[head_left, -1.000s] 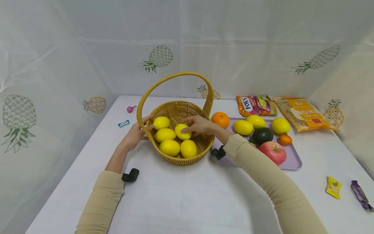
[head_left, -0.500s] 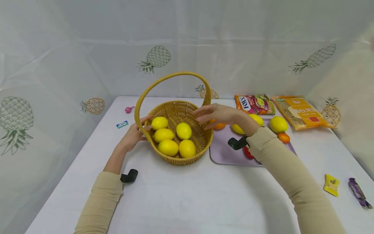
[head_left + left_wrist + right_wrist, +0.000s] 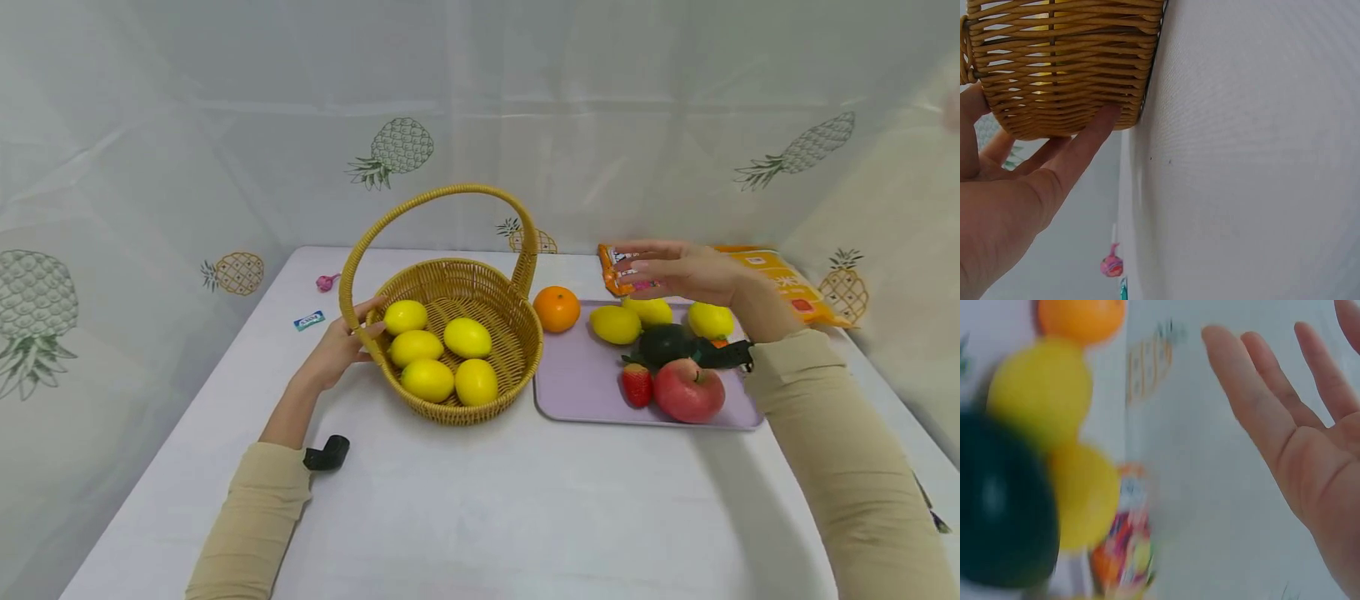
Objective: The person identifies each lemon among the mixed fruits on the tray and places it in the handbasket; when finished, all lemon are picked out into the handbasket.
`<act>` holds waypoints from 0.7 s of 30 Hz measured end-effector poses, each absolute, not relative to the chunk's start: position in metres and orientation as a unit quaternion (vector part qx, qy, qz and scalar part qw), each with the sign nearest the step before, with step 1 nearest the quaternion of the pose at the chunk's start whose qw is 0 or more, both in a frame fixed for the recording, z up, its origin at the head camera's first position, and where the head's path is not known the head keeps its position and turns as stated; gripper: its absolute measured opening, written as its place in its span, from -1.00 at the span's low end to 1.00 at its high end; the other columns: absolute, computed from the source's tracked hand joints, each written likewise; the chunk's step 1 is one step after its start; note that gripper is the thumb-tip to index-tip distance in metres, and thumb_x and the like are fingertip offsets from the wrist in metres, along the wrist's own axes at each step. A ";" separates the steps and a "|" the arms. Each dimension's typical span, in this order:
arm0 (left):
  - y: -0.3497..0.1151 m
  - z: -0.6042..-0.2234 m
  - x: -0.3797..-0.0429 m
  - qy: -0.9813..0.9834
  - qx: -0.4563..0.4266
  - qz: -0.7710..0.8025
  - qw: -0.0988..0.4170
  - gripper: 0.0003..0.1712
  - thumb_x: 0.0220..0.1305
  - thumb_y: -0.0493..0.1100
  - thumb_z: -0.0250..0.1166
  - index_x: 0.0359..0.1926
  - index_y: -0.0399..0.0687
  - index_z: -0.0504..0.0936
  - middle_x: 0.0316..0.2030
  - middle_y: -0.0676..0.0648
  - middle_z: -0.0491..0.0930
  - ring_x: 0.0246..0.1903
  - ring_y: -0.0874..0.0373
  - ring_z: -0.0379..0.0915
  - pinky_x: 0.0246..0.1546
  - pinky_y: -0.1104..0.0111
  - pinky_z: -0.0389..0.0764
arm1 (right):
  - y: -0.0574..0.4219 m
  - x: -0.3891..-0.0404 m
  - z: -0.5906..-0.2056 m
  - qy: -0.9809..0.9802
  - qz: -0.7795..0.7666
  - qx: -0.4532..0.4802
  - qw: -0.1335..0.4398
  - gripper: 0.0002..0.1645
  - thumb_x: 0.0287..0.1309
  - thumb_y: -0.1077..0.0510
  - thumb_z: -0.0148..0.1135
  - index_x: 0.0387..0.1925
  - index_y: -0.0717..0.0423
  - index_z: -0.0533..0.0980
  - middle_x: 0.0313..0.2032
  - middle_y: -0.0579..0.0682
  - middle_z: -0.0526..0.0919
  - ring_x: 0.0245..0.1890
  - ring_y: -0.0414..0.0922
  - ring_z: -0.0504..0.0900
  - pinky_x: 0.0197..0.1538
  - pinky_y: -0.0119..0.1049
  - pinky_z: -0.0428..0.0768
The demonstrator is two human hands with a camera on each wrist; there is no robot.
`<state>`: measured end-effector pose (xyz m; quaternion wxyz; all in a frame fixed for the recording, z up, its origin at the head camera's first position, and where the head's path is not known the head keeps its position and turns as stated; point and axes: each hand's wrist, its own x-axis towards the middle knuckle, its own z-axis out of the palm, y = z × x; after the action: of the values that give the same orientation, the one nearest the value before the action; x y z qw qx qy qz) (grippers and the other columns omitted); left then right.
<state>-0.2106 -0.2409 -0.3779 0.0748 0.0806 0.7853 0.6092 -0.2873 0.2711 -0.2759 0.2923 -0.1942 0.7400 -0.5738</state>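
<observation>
My left hand [image 3: 337, 346] holds the left side of the yellow wicker basket [image 3: 438, 265] below its tall handle. In the left wrist view, the fingers [image 3: 1088, 137] lie spread along the outer wall, and the thumb side is near the rim. Inside the basket lie several lemons [image 3: 467, 337], mostly at its left and front. Over the back right of the lilac tray [image 3: 577, 400] hovers my right hand [image 3: 697, 271], its fingers extended and holding nothing. Beneath and beside it on the tray are lemons [image 3: 615, 325], a dark green avocado-like fruit [image 3: 663, 343], a red apple [image 3: 688, 392] and a strawberry [image 3: 637, 385].
An orange [image 3: 557, 309] sits between basket and tray. Behind the tray lie a candy bag [image 3: 611, 271], partly hidden by my right hand, and an orange-and-clear food packet [image 3: 795, 287]. A pink lollipop [image 3: 326, 283] and a small blue-green wrapped sweet [image 3: 309, 321] lie at the back left.
My right hand has let go of a lemon in the basket, lifted out and moved right over the tray. That lemon has turned slightly. My left hand has stayed at the basket.
</observation>
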 end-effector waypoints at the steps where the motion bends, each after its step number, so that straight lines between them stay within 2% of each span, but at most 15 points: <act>1: -0.241 -0.378 -0.211 0.785 0.082 0.609 0.075 -0.32 0.48 -0.08 0.07 0.51 -0.05 0.07 0.45 -0.24 0.02 0.27 -0.28 0.18 0.05 -0.07 0.52 | 0.282 -0.288 -0.278 0.740 -0.580 -0.188 0.285 -0.53 0.46 0.17 -0.06 0.32 -0.18 0.36 0.24 -0.02 0.37 0.14 -0.09 0.49 0.15 -0.15 0.53; 4: -0.241 -0.379 -0.211 0.785 0.083 0.609 0.076 -0.33 0.48 -0.08 0.06 0.51 -0.04 0.07 0.45 -0.23 0.02 0.28 -0.27 0.17 0.06 -0.10 0.50 | 0.313 -0.289 -0.287 0.750 -0.588 -0.163 0.255 -0.58 0.47 0.15 -0.08 0.26 -0.26 0.37 0.16 -0.19 0.42 0.10 -0.20 0.51 0.09 -0.32 0.56; 8: -0.242 -0.379 -0.211 0.784 0.084 0.611 0.076 -0.33 0.48 -0.08 0.06 0.51 -0.04 0.07 0.46 -0.22 0.00 0.29 -0.26 0.15 0.07 -0.11 0.49 | 0.346 -0.287 -0.301 0.774 -0.577 -0.144 0.218 -0.55 0.47 0.17 -0.09 0.29 -0.25 0.27 0.11 -0.25 0.42 0.07 -0.28 0.51 0.07 -0.42 0.54; 12: -0.242 -0.379 -0.211 0.783 0.085 0.611 0.077 -0.33 0.48 -0.09 0.06 0.51 -0.04 0.07 0.45 -0.23 0.01 0.29 -0.26 0.15 0.07 -0.09 0.50 | 0.372 -0.285 -0.314 0.796 -0.561 -0.129 0.187 -0.44 0.47 0.17 -0.08 0.42 -0.11 0.12 0.12 -0.27 0.36 0.05 -0.37 0.47 0.06 -0.49 0.52; 16: -0.242 -0.379 -0.211 0.785 0.085 0.609 0.076 -0.33 0.48 -0.09 0.06 0.50 -0.04 0.07 0.45 -0.23 0.02 0.29 -0.26 0.15 0.06 -0.08 0.51 | 0.390 -0.284 -0.324 0.830 -0.520 -0.084 0.183 -0.24 0.46 0.02 -0.05 0.52 0.05 -0.11 0.29 -0.04 0.21 0.04 -0.46 0.40 0.14 -0.48 0.45; 19: -0.242 -0.380 -0.212 0.786 0.085 0.608 0.076 -0.33 0.48 -0.08 0.06 0.51 -0.04 0.07 0.45 -0.23 0.02 0.30 -0.25 0.15 0.07 -0.08 0.50 | 0.398 -0.284 -0.331 0.848 -0.487 -0.052 0.202 -0.14 0.44 -0.11 -0.05 0.53 0.09 -0.19 0.39 0.13 0.04 0.00 -0.50 0.38 0.22 -0.38 0.37; 21: -0.242 -0.380 -0.212 0.787 0.085 0.607 0.076 -0.32 0.48 -0.08 0.06 0.51 -0.04 0.06 0.45 -0.23 0.02 0.30 -0.26 0.15 0.08 -0.09 0.49 | 0.401 -0.284 -0.336 0.850 -0.480 -0.042 0.212 -0.11 0.44 -0.14 -0.06 0.52 0.12 -0.19 0.42 0.16 -0.01 0.00 -0.50 0.38 0.24 -0.34 0.36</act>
<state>-0.2117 -0.2423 -0.3799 0.0757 0.0849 0.7865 0.6070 -0.2841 0.4006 -0.3358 0.2121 -0.0418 0.8503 -0.4799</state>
